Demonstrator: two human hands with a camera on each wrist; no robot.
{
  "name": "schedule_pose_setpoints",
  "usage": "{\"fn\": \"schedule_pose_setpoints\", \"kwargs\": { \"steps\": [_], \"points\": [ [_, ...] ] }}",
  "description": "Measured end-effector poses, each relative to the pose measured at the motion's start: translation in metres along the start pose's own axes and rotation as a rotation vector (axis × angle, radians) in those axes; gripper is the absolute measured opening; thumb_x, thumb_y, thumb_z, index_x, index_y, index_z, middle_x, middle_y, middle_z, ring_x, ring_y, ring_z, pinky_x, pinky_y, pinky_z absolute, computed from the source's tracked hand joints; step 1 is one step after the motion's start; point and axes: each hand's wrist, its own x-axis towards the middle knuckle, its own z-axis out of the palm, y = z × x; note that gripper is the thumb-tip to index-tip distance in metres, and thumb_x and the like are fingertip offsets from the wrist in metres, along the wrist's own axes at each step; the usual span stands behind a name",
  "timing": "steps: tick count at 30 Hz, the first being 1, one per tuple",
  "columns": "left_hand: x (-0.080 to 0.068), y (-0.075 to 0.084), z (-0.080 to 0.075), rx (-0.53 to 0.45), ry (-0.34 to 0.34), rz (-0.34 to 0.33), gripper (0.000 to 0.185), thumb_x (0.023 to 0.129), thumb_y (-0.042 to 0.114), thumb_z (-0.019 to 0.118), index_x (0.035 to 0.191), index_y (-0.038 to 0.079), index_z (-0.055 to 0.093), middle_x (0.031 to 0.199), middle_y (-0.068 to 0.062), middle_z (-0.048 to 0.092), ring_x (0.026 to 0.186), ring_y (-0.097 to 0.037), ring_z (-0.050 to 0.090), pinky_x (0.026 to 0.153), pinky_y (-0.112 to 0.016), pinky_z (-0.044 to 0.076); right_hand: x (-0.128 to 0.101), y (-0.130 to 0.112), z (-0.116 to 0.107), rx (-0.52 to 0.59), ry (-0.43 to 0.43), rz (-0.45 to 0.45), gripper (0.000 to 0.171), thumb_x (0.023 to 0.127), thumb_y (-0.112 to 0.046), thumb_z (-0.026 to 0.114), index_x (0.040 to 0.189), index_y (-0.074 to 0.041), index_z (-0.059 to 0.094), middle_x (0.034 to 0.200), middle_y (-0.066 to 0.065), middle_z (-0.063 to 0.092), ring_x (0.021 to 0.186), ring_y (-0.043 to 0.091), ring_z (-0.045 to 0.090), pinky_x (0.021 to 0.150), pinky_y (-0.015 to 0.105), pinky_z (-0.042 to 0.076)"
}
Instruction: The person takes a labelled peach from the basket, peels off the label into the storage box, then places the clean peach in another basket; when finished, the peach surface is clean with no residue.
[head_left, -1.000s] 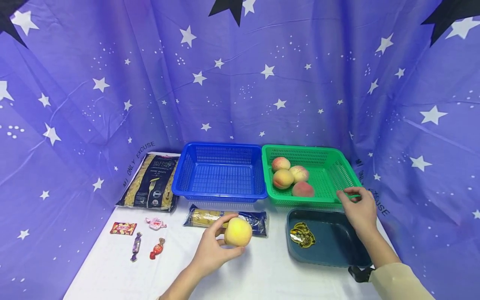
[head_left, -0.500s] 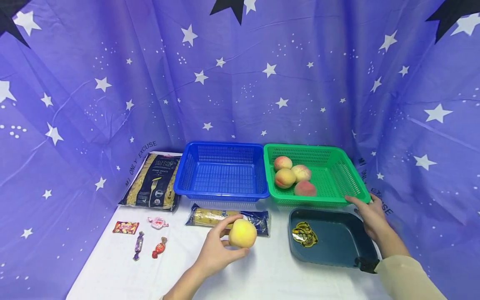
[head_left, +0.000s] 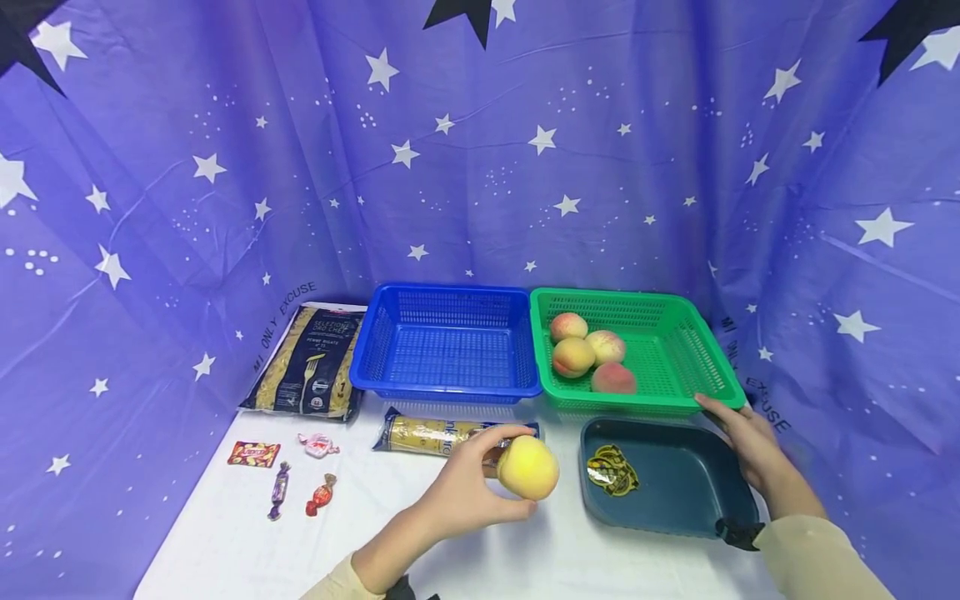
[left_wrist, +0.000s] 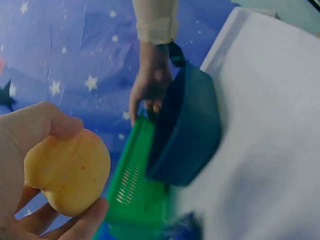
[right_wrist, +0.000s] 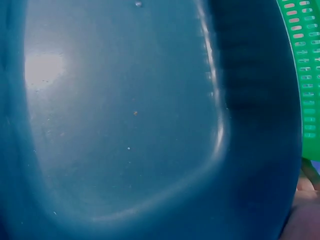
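Note:
A yellow peach (head_left: 529, 468) is held in my left hand (head_left: 471, 492), clear above the white table in front of the spaghetti pack (head_left: 427, 435). In the left wrist view the thumb lies over the peach (left_wrist: 70, 172) and the fingers curl under it. My right hand (head_left: 757, 446) grips the near right corner of the green basket (head_left: 693, 350), thumb on the rim; the other fingers are mostly hidden. Several peaches (head_left: 573, 357) sit together in that basket's left part. Below the right wrist stands a dark teal tray (head_left: 671, 492), which fills most of the right wrist view.
Left of the green basket stands a blue basket (head_left: 446, 358). A penne pack (head_left: 311, 362) lies at the back left. Several wrapped candies, among them a red one (head_left: 321, 495) and a pink one (head_left: 318, 445), lie at front left. A starry purple curtain (head_left: 480, 167) closes off the back.
My left hand has carried the peach to the right. My right hand has come down and outward from over the green basket's near edge onto its corner. The baskets stay in place.

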Motion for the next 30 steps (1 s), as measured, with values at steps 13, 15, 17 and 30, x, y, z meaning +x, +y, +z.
{"fn": "schedule_pose_setpoints", "kwargs": {
  "steps": [13,15,17,30],
  "points": [
    [0.102,0.043,0.005,0.142,-0.01,0.131,0.077,0.081,0.022,0.098,0.149,0.025,0.061,0.14,0.004,0.072,0.123,-0.009,0.069,0.101,-0.029,0.063,0.0,0.001,0.001,-0.009,0.087,0.031,0.109,0.107,-0.067,0.06,0.178,-0.006,0.003,0.187,0.012,0.009,0.173,0.04,0.005,0.142,0.059,0.006],
    [0.117,0.045,0.004,0.153,0.0,0.106,0.077,0.081,0.022,0.098,0.149,0.025,0.061,0.139,0.003,0.072,0.121,-0.012,0.069,0.095,-0.03,0.064,0.001,0.0,0.001,-0.006,0.096,0.028,0.108,0.107,-0.066,0.061,0.178,-0.007,0.006,0.182,0.007,0.028,0.173,0.039,0.006,0.142,0.059,0.008],
    [0.132,0.048,0.003,0.154,-0.005,0.082,0.079,0.081,0.022,0.097,0.15,0.023,0.06,0.14,0.001,0.07,0.119,-0.015,0.069,0.091,-0.029,0.064,0.001,0.0,0.001,-0.001,0.1,0.026,0.106,0.107,-0.065,0.062,0.178,-0.007,0.009,0.169,-0.003,0.042,0.174,0.038,0.007,0.142,0.058,0.008],
    [0.187,0.054,0.006,0.334,-0.085,-0.071,0.075,0.081,0.026,0.099,0.147,0.019,0.062,0.139,-0.002,0.071,0.114,-0.013,0.067,0.082,-0.025,0.059,0.003,0.004,0.001,0.012,0.098,0.031,0.109,0.106,-0.066,0.062,0.178,-0.006,0.006,0.183,0.003,0.025,0.174,0.039,0.005,0.142,0.059,0.004]
  ]
}}
